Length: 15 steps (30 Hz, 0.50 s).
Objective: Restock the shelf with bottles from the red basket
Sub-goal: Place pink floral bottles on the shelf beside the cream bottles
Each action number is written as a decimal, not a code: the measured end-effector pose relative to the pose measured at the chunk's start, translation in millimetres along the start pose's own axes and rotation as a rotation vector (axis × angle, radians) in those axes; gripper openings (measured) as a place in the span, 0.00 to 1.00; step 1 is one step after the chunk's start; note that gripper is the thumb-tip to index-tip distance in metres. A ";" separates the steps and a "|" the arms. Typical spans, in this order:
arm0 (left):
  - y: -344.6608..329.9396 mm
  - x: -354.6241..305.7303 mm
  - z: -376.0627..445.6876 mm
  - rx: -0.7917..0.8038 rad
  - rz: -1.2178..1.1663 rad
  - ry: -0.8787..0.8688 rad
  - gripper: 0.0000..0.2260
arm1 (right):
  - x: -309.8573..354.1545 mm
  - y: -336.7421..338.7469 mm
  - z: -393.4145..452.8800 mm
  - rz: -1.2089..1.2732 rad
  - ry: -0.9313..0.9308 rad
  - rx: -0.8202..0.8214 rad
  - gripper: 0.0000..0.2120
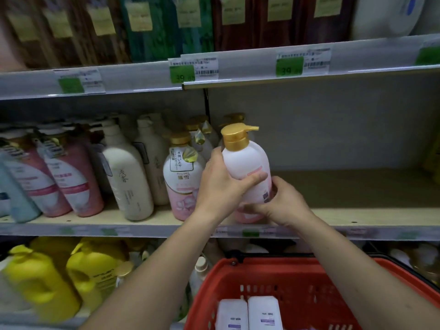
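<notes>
**Both hands on one bottle at the shelf lip**

Nearest you, the red basket (pixel 307 291) sits low and central, just under your forearms, so each reach is short. Two white bottles (pixel 248 314) lie flat in it, side by side, backs up; more may be hidden below the frame.

Above the basket, you hold the pump bottle (pixel 247 172) upright at the front edge of the middle shelf (pixel 357 217). Your left hand (pixel 220 184) wraps its waist, thumb curled across the front and fingers round the far side. Your right hand (pixel 279 203) cups the lower body, fingers curled under and round the base. That two-handed hold looks meant to keep a tall, top-heavy bottle steady while you turn it: the printed label faces away and the gold pump (pixel 235 136) points right.

Just left stands a matching pink bottle (pixel 182 182), label forward; setting yours beside it continues that row. Whether the base touches the board, I cannot tell.

Further right, bare shelf runs back to the rear panel.
</notes>
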<state>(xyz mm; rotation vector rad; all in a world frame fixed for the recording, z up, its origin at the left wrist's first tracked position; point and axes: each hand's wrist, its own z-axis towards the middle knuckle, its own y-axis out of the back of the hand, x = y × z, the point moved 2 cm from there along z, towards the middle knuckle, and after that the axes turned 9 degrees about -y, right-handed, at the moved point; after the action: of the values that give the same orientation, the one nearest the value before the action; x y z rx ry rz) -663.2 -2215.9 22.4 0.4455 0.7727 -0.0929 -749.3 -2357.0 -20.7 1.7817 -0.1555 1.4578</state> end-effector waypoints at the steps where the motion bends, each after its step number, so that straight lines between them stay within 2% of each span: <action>1: -1.2 1.8 1.4 0.003 0.017 0.004 0.38 | 1.6 -1.5 3.9 -0.058 0.018 -0.024 0.42; 6: -7.6 13.6 5.8 0.031 0.104 0.031 0.35 | -2.1 -10.3 15.1 -0.132 0.051 -0.072 0.44; 10: -11.3 19.7 9.2 0.065 0.140 0.086 0.37 | -6.3 -15.2 22.5 -0.103 0.043 -0.104 0.37; 15: -14.1 25.3 10.5 0.097 0.165 0.142 0.35 | -10.5 -17.8 24.6 -0.095 0.007 -0.088 0.38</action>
<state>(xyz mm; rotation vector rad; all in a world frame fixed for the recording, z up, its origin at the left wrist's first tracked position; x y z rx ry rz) -641.7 -2231.0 6.4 0.6110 0.8699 0.0566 -724.0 -2365.0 -38.9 1.6909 -0.1275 1.3689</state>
